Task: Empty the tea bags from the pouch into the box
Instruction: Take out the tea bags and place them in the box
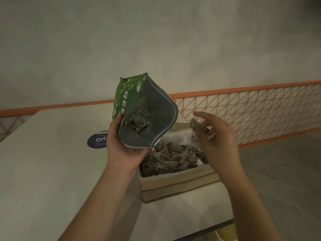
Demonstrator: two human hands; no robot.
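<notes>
My left hand [124, 146] grips a green pouch [129, 96] from below, its open mouth turned toward me, with several tea bags [140, 121] visible in its grey lining. The pouch hangs just above the left end of an open cardboard box [177, 183] on the table. Inside the box lies a heap of pyramid tea bags [172, 158] with white strings. Over the right side of the box, my right hand [218, 141] pinches a tea bag [198, 126] between thumb and fingers.
The box stands near the right edge of a pale table [43, 171]. A round dark blue sticker [97, 140] lies on the table behind my left hand. An orange wire-mesh fence [251, 112] runs behind the table, and grey floor lies to the right.
</notes>
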